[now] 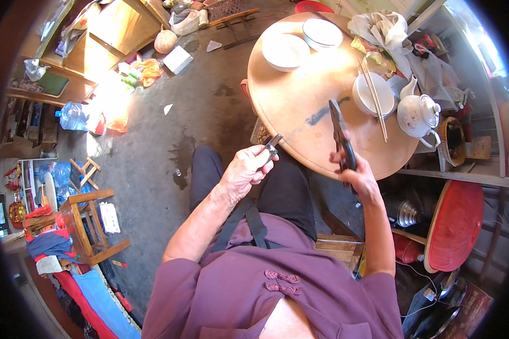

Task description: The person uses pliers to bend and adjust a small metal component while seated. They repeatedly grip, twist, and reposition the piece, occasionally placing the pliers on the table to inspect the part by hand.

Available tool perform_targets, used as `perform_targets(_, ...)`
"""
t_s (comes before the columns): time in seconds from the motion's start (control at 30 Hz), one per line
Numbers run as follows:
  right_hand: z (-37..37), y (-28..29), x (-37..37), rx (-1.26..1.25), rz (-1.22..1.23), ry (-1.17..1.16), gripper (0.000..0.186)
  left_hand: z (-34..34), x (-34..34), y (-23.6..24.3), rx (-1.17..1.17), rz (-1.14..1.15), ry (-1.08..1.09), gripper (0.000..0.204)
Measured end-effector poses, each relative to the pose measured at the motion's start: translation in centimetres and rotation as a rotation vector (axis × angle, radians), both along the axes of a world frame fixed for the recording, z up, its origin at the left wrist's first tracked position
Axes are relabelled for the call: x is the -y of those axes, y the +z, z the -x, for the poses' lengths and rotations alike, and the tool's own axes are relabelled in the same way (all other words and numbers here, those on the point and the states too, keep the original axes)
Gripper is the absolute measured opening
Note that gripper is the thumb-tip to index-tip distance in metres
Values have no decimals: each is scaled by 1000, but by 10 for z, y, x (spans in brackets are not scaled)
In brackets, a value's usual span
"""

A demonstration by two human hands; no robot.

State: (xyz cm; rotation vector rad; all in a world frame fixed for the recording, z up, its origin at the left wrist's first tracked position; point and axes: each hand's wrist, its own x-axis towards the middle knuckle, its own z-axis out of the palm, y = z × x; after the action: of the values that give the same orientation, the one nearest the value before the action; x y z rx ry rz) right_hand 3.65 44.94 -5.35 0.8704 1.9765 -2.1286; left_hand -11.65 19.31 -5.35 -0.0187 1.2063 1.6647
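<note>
My left hand (pixel 247 171) is closed, pinching a small dark object (pixel 273 141) beside the near left rim of the round wooden table (pixel 300 144); its kind is too small to tell. In my right hand (pixel 361 174) is a pair of scissors (pixel 338 123) with dark handles. Its blades point away from me over the tabletop, apart from the dark object. A dark grey streak or strip (pixel 320 113) lies on the table just left of the blades.
Two white bowls (pixel 285 52) (pixel 322 35) stand at the table's far side. To the right are a bowl (pixel 373 95) with chopsticks (pixel 374 101) across it and a white teapot (pixel 418 116). A red round lid-like thing (pixel 458 226) leans at right; a wooden stool (pixel 96 226) stands left.
</note>
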Motion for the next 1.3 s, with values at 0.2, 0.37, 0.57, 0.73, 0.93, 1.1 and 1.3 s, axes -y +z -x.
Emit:
perform_targets(0.2,-43,20,44,10,458,221,45,10,1,6,-18,18,-23,19)
perform_targets(0.37,-48,20,61,-47,382,360,49,16,9,17,-75,40,-37,19)
perform_targets(0.57,-42,23,73,-120,-318,408,37,18,27,21,-142,90,-57,20)
perform_targets(0.73,-35,25,78,-257,-775,460,34,14,34,19,-121,101,-38,21)
perform_targets(0.93,-34,11,79,-175,-521,468,32,12,35,23,-113,69,-26,20)
perform_targets(1.1,-46,-13,91,-228,68,365,33,12,37,21,-108,68,-22,19)
perform_targets(1.3,-52,-16,95,13,556,374,45,10,42,21,-131,103,-36,21)
